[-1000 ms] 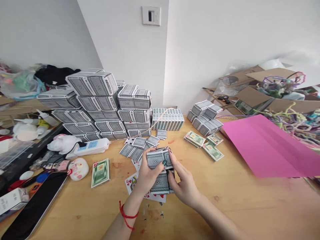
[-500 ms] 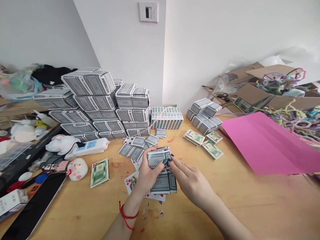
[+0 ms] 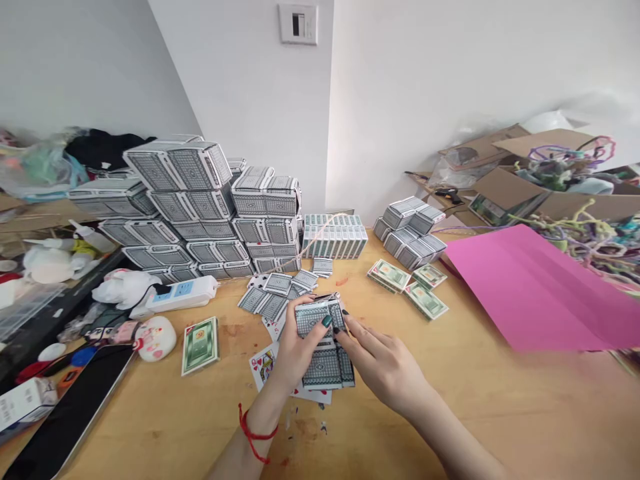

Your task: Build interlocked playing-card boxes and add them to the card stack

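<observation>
A block of folded playing cards (image 3: 321,368), with grey-blue patterned backs, stands in front of me. My left hand (image 3: 296,350) wraps round its left side, the thumb lying across the upper card back. Against the right edge my right hand (image 3: 384,357) presses its fingertips, bent around that side. Loose face-up cards, among them a queen of hearts (image 3: 263,364), lie partly under the block. Just behind it is a scatter of face-down cards (image 3: 278,284). What the hidden fingers of both hands touch behind the block cannot be seen.
Tall stacks of folded-card blocks (image 3: 193,203) rise at the back left. A row of card boxes (image 3: 335,235) and a smaller stack (image 3: 411,230) stand farther right. Green card packs (image 3: 425,299) lie nearby. Pink paper (image 3: 537,293) covers the right; a tablet-like black slab (image 3: 75,407) lies left.
My left thumb has shifted slightly upward on the card back. The right fingertips have moved a little along the block's right edge. Both hands stay on the block.
</observation>
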{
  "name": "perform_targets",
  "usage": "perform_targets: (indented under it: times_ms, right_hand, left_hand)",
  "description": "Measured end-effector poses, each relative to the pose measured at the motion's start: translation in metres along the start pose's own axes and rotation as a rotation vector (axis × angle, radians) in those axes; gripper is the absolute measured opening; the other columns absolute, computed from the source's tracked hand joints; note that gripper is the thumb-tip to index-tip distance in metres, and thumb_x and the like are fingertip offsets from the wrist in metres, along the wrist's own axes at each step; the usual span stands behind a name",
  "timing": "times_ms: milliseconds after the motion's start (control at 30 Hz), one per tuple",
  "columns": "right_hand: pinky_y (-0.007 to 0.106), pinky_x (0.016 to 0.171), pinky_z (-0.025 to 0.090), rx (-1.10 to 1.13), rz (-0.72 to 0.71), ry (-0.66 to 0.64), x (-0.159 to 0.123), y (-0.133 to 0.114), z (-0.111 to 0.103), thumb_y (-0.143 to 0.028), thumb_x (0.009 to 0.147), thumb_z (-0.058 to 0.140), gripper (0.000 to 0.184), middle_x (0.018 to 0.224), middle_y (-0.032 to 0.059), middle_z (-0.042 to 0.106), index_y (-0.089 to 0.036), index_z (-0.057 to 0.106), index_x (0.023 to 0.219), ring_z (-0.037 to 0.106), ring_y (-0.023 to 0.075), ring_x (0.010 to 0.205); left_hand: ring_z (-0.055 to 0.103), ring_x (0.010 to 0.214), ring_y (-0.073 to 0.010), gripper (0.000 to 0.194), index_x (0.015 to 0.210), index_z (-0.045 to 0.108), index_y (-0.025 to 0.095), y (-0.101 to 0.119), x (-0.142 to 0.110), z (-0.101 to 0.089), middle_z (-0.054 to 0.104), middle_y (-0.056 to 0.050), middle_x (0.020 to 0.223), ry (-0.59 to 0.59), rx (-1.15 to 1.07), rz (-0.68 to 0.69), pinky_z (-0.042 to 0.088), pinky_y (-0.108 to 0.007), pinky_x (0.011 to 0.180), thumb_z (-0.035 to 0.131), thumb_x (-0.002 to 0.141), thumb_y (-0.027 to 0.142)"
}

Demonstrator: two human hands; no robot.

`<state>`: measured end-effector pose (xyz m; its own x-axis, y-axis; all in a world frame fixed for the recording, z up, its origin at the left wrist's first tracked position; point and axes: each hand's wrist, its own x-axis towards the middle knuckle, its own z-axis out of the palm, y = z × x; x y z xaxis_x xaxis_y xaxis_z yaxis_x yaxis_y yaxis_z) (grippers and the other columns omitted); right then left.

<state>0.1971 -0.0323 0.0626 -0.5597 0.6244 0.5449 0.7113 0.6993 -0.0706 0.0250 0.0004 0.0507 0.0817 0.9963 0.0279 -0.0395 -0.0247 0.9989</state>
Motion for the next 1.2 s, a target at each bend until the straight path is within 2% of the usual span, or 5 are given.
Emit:
perform_targets:
  times_ms: [433,633,867,1067,1200]
  right_hand:
    - [0.036,0.085,0.053,0.01,-0.099,0.081,-0.002,0.003,0.008,-0.007,0.087,0.035,0.029,0.111,0.0233,0.061,-0.007,0.054,0.11,0.055,0.0257,0.109]
    - [0.034,0.089,0.052,0.088,-0.071,0.208,-0.003,0.001,0.022,-0.004,0.084,0.042,0.033,0.108,0.0176,0.065,-0.01,0.053,0.115,0.057,0.0231,0.108]
    - [0.03,0.079,0.057,0.234,0.117,0.391,0.005,-0.012,0.028,-0.005,0.078,0.055,0.039,0.094,0.0095,0.071,-0.018,0.055,0.115,0.066,0.0218,0.091]
    - [0.032,0.077,0.057,0.362,0.177,0.396,0.008,-0.022,0.025,-0.004,0.077,0.054,0.047,0.096,0.0083,0.07,-0.021,0.05,0.12,0.065,0.0225,0.094]
    - [0.035,0.08,0.054,0.444,0.331,0.374,0.009,-0.016,0.019,-0.006,0.078,0.053,0.043,0.104,0.0096,0.066,-0.022,0.05,0.118,0.063,0.0218,0.096]
  left_hand:
    - [0.051,0.109,-0.0191,0.034,0.106,0.042,0.024,0.001,0.0,0.004,0.05,-0.006,0.121,0.058,-0.034,0.014,0.037,-0.032,0.093,0.058,0.076,0.029]
    - [0.049,0.11,-0.0176,0.034,0.107,0.042,0.025,-0.002,0.0,0.003,0.049,-0.005,0.121,0.098,-0.002,0.039,0.036,-0.032,0.095,0.058,0.077,0.027]
    - [0.049,0.11,-0.0178,0.035,0.108,0.042,0.025,-0.002,0.0,0.002,0.049,-0.005,0.122,0.103,0.019,0.032,0.036,-0.032,0.095,0.058,0.077,0.027]
    - [0.05,0.11,-0.0184,0.033,0.107,0.042,0.026,-0.002,0.0,0.002,0.049,-0.005,0.122,0.108,-0.003,0.014,0.037,-0.033,0.095,0.057,0.078,0.028]
    - [0.047,0.113,-0.0191,0.031,0.108,0.041,0.026,-0.005,0.0,0.003,0.047,-0.005,0.124,0.081,-0.018,0.063,0.035,-0.035,0.097,0.055,0.08,0.029]
